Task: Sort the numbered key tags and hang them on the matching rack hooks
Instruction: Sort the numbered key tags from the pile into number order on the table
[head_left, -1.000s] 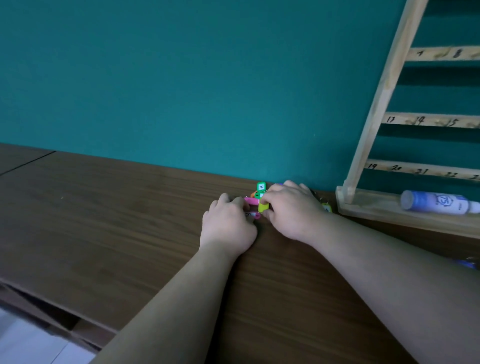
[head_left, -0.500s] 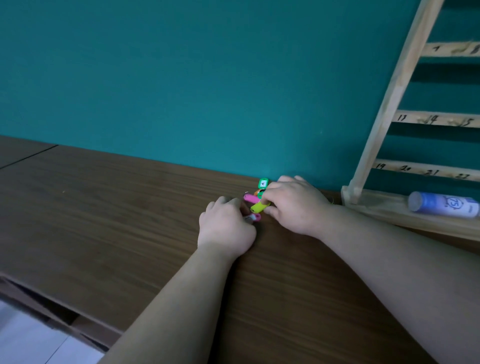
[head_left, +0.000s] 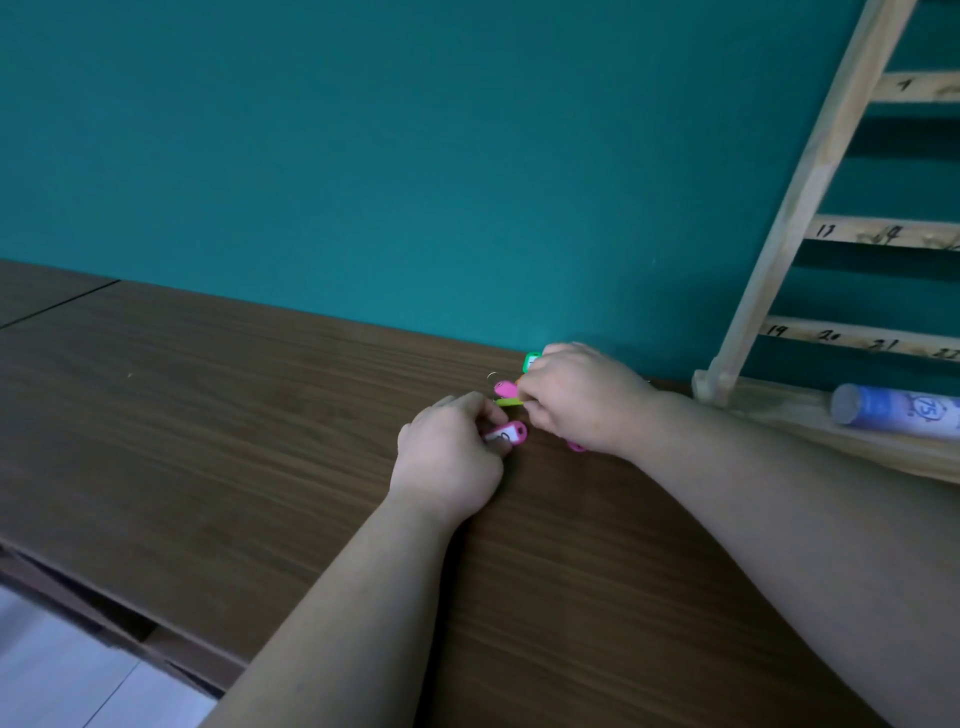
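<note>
A small heap of coloured key tags lies on the brown table near the teal wall. My left hand (head_left: 448, 457) pinches a pink tag with a white label (head_left: 508, 433). My right hand (head_left: 584, 397) sits over the heap, its fingertips curled on a yellow-green tag (head_left: 506, 401). Another pink tag (head_left: 503, 387) with a metal ring and a green tag (head_left: 531, 359) poke out beside it. More tags are hidden under the right hand. The wooden rack (head_left: 810, 166) with numbered rails leans against the wall at the right.
A white and blue bottle (head_left: 893, 408) lies on the rack's base ledge. The table (head_left: 208, 415) stretches left with a seam at the far left. Its front edge drops to a pale floor (head_left: 57, 670) at the bottom left.
My left hand has pulled a pink labelled tag out of the heap toward me. My right hand stays on the heap. The view has shifted left, so the rack sits further right.
</note>
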